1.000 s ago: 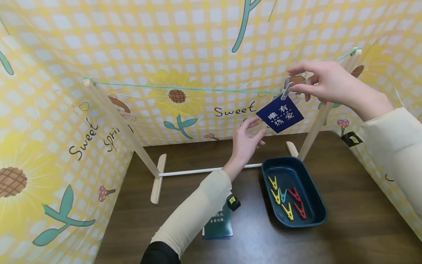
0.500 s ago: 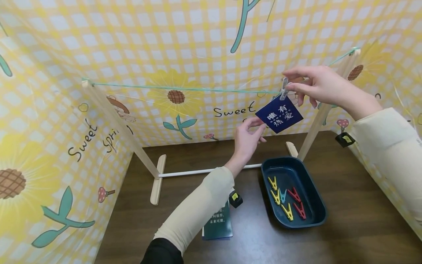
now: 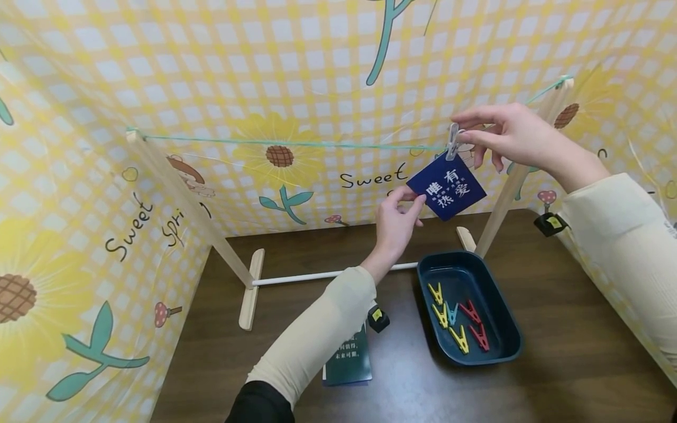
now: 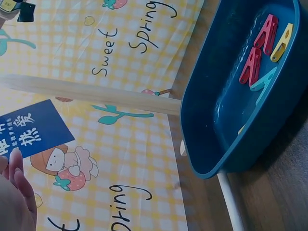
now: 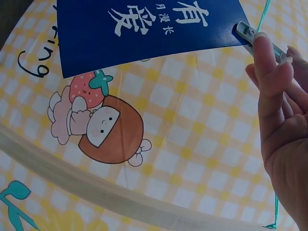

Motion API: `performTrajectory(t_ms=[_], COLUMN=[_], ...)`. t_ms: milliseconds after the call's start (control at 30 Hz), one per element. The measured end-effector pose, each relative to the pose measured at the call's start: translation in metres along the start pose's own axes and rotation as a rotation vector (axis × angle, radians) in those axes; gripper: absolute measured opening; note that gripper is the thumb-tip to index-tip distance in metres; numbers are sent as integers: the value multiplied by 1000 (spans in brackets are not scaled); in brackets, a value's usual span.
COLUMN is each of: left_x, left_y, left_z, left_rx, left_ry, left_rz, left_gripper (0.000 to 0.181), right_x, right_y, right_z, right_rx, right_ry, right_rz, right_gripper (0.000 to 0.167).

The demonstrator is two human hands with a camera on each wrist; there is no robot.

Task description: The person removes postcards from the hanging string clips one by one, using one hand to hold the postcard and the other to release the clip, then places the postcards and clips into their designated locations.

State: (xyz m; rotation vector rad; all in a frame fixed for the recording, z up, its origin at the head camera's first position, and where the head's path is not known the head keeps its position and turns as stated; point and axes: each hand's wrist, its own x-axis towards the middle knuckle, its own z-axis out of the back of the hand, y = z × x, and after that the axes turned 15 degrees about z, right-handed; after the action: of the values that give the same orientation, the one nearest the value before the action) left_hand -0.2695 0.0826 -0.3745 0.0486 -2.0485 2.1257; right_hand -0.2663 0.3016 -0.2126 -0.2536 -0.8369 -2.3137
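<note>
A dark blue card [image 3: 446, 187] with white characters hangs tilted by its top corner at the green string [image 3: 296, 143]. A grey clothespin [image 3: 452, 142] sits at that corner. My right hand [image 3: 510, 134] pinches the clothespin's handles between thumb and fingers; in the right wrist view, its jaws are on the card [image 5: 154, 33]. My left hand [image 3: 396, 226] pinches the card's left edge, thumb in front. In the left wrist view, the left hand [image 4: 17, 187] shows only in part, at the card's [image 4: 38, 130] edge.
A dark blue tray [image 3: 508, 317] holds several yellow, red and blue clothespins. Wooden posts [image 3: 190, 205] joined by a white rod [image 3: 301, 277] carry the string. A green card [image 3: 349, 361] lies on the brown table [image 3: 211, 364], partly under the left sleeve. Yellow checked cloth stands behind.
My left hand has come up to the card and now pinches its left edge; the card has tilted slightly. The right hand has shifted a little left, still holding the clothespin.
</note>
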Motion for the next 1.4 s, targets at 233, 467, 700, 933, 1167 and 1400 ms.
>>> performTrajectory(t_ms=[233,467,700,933,1167,1400], left_x=[-4,-4,-4,-4,-5,-4], left_y=[-1,-1,2,2,1,-2], left_z=[0,0,2,3,3,4], left_rx=[-24,-21,-24,-15,-5,0], left_ry=[-12,-29,-33,-34,-26,-22], left_rz=[8,17,25,14,15,20], left_gripper=[13,13,13,13,14,14], right_x=[1,-1,-1,-2,-2,-5], right_y=[-2,-3,-6,-5,-3,-2], right_z=[-1,-2,-7,-10,-12,-10], right_rx=[48,109,116,149,161,171], right_ry=[-33,-63,-92,-160,-244,-301], right_rz=[16,6,41,79,111,122], right_gripper=[36,30,25,12,2,4])
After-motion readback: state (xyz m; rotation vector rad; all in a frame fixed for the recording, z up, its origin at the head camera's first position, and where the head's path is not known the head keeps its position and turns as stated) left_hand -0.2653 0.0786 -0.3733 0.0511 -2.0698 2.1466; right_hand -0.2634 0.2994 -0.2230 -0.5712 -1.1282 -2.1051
